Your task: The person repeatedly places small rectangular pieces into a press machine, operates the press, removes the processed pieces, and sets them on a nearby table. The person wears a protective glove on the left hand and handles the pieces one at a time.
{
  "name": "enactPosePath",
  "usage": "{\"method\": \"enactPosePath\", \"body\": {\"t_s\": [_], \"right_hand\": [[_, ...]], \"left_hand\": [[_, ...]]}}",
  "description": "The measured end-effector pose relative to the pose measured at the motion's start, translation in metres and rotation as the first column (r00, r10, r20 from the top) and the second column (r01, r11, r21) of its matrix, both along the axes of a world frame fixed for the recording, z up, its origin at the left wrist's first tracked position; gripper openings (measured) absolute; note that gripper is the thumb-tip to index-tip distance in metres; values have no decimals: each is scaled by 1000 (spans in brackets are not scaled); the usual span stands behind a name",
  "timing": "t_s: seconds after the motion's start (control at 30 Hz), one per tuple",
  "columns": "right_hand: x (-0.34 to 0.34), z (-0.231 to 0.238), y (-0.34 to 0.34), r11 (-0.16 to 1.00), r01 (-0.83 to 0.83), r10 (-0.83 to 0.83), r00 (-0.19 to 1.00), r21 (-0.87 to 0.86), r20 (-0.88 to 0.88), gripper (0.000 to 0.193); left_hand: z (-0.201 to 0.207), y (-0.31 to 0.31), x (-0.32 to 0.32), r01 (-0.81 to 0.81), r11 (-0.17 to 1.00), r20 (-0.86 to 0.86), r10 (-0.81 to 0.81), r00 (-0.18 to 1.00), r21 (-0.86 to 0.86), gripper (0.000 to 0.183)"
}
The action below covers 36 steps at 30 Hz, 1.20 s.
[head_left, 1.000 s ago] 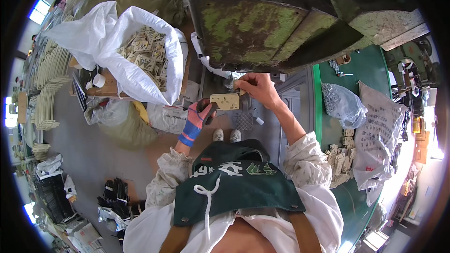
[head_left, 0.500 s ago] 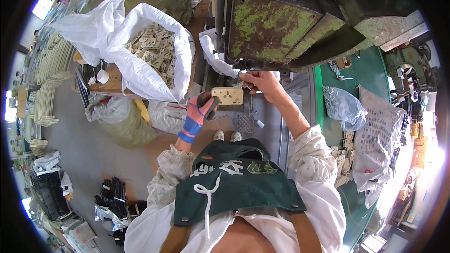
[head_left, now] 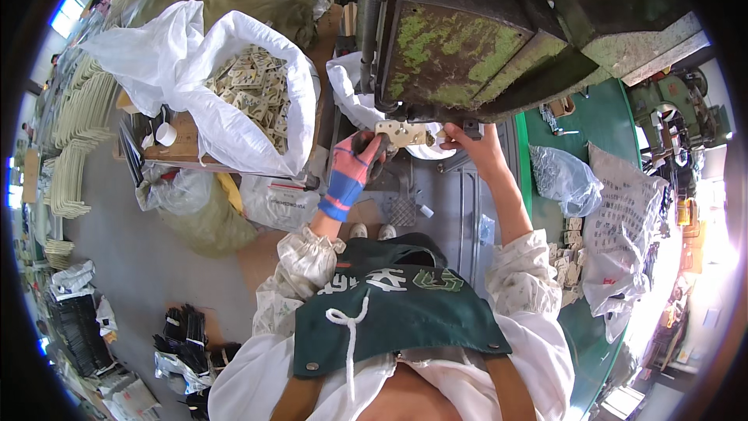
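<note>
My left hand wears a pink-and-blue glove with dark fingertips. Its fingers grip the left end of a flat cream plate with holes, held just below the front of a green-and-brown machine. Bare and closed in a pinch, my right hand is by the plate's right end. What lies between its fingertips is too small to make out. Behind the plate, a white bag hangs partly under the machine.
To the left stands an open white sack full of similar cream plates. On the right, a green table bears a clear plastic bag, a printed sack and several plates. A foot pedal sits on the floor below my hands.
My left hand has moved right and up with the plate, bringing it close under the machine. My right hand has shifted right and slightly down, still pinched.
</note>
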State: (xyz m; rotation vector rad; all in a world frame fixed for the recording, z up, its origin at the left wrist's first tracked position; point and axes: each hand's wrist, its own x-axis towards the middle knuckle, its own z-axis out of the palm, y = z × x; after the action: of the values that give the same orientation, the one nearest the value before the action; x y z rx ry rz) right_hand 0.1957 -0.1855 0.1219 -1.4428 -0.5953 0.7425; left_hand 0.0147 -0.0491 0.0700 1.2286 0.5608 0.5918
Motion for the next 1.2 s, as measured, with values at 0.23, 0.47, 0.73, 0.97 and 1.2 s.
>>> {"method": "enactPosePath", "body": {"t_s": [0.23,0.47,0.73,0.97,1.2], "right_hand": [[1,-22,3,1000,-29,29,999,1,44,20],[12,-57,10,992,115,-120,984,43,130,13],[17,-59,17,999,34,-33,993,-10,115,14],[21,-66,22,996,-22,18,999,91,45,9],[-1,-46,22,997,-56,56,998,-50,2,17]], "left_hand": [[-12,-7,20,-59,994,16,58,998,87,21],[-26,-1,17,-29,973,-138,63,988,231,13],[-24,-6,20,-146,918,61,133,989,368,21],[-35,7,26,-128,958,-15,137,991,255,23],[-42,7,18,-11,986,-93,-5,996,-169,30]]}}
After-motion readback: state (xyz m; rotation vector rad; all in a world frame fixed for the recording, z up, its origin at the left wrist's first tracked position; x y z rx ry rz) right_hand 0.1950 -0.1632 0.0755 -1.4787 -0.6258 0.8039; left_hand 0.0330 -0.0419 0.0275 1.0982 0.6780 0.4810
